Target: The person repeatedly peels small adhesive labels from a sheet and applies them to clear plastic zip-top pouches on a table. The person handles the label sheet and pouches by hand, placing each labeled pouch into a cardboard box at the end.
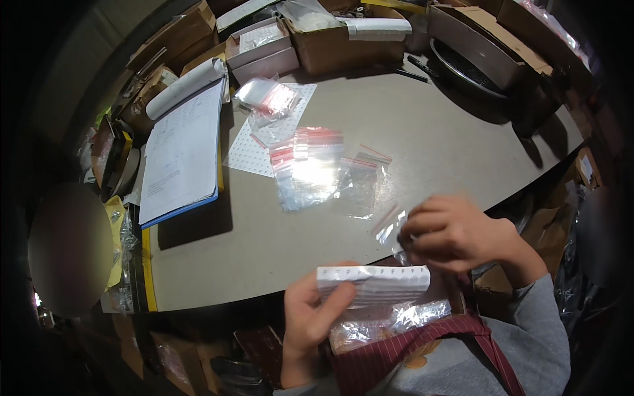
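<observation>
My left hand (314, 307) grips a white label sheet (373, 287), folded over and printed with rows of small marks, its thumb lying across the front. To the right, above the sheet, my right hand (449, 234) is blurred, with its fingers curled together; whatever they pinch is hidden. Close by its fingertips is a small clear zip bag (389, 224) with a red stripe; I cannot tell whether they touch. A fanned pile of red-striped zip bags (307, 171) lies mid-table, with a few loose bags (360, 181) at its right. Below my hands, an open box (456, 297) contains shiny clear bags (422, 315).
At left stands a blue clipboard (214, 196) with papers. Behind the pile are a dotted label sheet (247, 155) and a plastic-wrapped bundle (267, 99). Cardboard boxes (350, 49) line the far edge, with black pens (413, 76) before them and a dark round dish (469, 72) at right.
</observation>
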A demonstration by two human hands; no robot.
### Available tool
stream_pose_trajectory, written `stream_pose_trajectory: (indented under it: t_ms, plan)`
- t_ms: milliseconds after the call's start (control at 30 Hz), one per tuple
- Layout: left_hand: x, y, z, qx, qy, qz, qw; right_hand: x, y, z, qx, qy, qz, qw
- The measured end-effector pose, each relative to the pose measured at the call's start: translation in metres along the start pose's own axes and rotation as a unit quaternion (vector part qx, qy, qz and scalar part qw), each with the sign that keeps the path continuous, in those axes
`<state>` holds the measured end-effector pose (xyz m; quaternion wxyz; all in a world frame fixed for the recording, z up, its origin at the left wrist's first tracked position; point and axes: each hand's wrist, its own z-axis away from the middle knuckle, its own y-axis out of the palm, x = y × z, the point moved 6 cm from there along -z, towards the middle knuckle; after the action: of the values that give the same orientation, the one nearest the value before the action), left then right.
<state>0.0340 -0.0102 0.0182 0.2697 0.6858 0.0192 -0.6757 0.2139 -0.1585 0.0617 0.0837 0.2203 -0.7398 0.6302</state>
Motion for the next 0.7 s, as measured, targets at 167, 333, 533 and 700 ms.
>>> stream_pose_trajectory:
  t_ms: [167,333,533,700]
  plan:
    - [-0.008,-0.004,0.004,-0.030,0.021,0.005,0.999,0.000,-0.007,0.006,-0.086,0.070,-0.176,0.978]
    - [0.005,0.001,-0.002,-0.017,0.004,-0.103,0.994,0.013,-0.014,-0.024,-0.162,0.020,-0.174,0.971]
    - [0.010,0.009,-0.007,-0.016,-0.026,-0.061,0.998,0.022,0.006,-0.038,-0.138,-0.019,-0.104,0.985]
    - [0.021,0.004,-0.011,-0.001,-0.033,-0.094,0.995,0.012,0.012,-0.036,-0.150,0.002,-0.138,0.979]
